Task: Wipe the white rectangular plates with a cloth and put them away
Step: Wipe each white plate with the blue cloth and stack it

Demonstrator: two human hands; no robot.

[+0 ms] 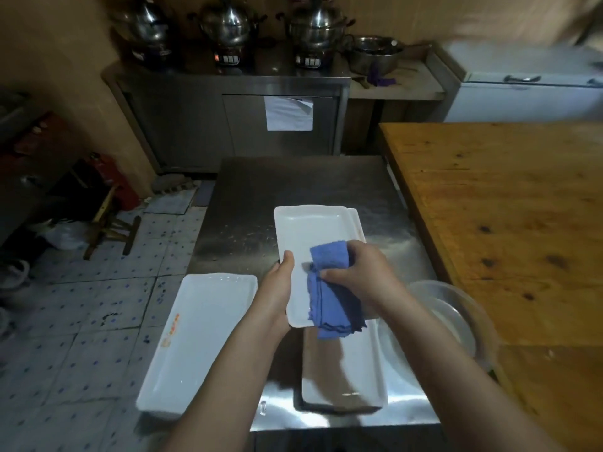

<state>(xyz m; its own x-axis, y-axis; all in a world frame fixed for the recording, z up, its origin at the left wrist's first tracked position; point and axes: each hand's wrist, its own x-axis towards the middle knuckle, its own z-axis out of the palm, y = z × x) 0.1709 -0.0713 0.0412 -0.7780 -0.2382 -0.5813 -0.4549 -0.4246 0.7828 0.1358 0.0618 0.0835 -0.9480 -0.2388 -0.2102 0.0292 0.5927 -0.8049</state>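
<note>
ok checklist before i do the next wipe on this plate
1. Left hand grips the plate by its edge: ok.
2. Right hand holds the cloth against the plate: ok.
3. Far half of the plate wiped: cannot tell.
4. Left plate fully on the table: cannot tell; it seems to jut past the table's left edge.
5. Bowl clear of the right arm: ok, though close beside it.
</note>
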